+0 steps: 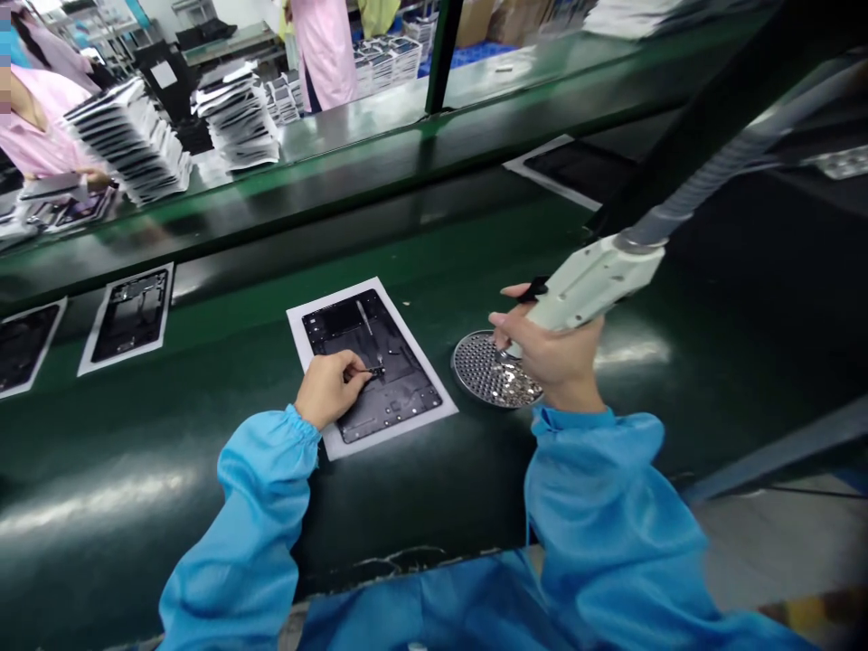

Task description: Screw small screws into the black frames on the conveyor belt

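A black tablet housing [400, 398] lies on a white sheet [440, 405] in front of me. My left hand [332, 384] is over its middle, thumb and fingers pinching a small dark part [374, 371] at the surface; its exact kind is too small to make out. My right hand [560, 357] grips a pale electric screwdriver [597, 280] hung from a ribbed grey hose [705, 181]. The screwdriver's tip points down into a round dish [467, 366] of small shiny screws [512, 384], right of the housing. Fingers partly hide the tip.
More housings on white sheets lie along the green bench, two at the left [132, 316] [27, 348] and one at the far right [576, 167]. Tall stacks of sheeted panels [132, 140] stand beyond the raised ledge [339, 149]. People in pink [325, 54] are behind it.
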{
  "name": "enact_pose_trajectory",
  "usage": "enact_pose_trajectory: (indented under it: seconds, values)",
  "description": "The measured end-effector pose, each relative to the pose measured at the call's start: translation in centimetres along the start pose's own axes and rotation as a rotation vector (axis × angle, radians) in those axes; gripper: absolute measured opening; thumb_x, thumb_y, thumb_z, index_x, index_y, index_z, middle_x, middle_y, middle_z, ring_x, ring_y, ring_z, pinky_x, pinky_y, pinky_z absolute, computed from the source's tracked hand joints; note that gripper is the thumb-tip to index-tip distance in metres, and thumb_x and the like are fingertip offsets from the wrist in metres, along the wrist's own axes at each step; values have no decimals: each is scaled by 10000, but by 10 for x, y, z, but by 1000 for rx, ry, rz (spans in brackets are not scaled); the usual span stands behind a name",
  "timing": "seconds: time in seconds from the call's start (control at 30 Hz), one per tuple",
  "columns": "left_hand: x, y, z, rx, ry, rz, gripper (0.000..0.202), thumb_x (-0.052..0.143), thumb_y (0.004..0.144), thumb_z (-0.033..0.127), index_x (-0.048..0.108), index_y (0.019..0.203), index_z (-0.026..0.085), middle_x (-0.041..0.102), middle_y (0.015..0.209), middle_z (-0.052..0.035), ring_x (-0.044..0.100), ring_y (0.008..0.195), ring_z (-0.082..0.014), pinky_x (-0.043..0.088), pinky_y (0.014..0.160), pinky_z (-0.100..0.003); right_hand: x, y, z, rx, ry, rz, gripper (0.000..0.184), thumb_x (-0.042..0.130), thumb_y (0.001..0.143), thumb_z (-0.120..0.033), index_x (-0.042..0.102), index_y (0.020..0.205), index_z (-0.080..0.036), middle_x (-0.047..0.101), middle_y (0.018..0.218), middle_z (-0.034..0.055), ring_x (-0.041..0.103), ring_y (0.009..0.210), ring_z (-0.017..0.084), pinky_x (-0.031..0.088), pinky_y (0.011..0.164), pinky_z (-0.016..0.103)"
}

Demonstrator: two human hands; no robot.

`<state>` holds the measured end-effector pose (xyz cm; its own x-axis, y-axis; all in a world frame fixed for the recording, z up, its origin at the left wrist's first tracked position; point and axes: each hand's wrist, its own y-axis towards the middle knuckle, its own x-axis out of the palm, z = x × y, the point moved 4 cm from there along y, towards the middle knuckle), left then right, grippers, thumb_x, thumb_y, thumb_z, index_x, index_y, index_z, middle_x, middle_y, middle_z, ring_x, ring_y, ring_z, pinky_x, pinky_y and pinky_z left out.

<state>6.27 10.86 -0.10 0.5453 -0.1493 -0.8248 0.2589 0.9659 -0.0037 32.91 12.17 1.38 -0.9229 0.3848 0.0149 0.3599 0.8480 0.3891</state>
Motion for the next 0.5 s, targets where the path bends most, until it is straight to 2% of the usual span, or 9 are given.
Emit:
enact_pose_trajectory:
  seconds: [0.1,0.17,0.27,0.37,0.5]
  values:
    - [3,-2,2,-7,-96,32,50,657,789,152,692,817,174,687,693,19,609,619,-107,462,617,-212,0,0,-1,-11,0,5,217,739,627,-158,648,815,-217,552,431,-84,496,360,123,451,455,291]
    - [6,-3,2,-33,-83,-22,63,643,786,144,693,807,174,679,681,19,601,603,-105,454,604,-213,0,1,-1,-16,-2,9,217,759,625,-167,649,802,-226,552,432,-82,491,358,121,450,447,289]
    - [8,-5,3,-96,-13,-106,69,674,779,241,684,771,174,651,648,15,592,592,-121,432,571,-230,0,1,-2,-16,-10,7,219,781,625,-181,654,797,-231,552,438,-79,493,363,119,455,445,288]
    - [6,-5,6,-100,50,-96,154,702,768,325,688,802,175,643,669,6,589,604,-131,420,564,-242,0,1,-3,-20,-24,-4,226,788,630,-194,656,810,-231,553,443,-81,498,370,118,452,440,286]
    - [5,-6,10,-91,-42,-129,108,671,786,257,671,731,165,631,621,14,576,572,-111,412,543,-220,1,0,-4,-28,-32,-9,225,786,641,-188,652,817,-230,546,446,-81,493,372,112,442,442,284]
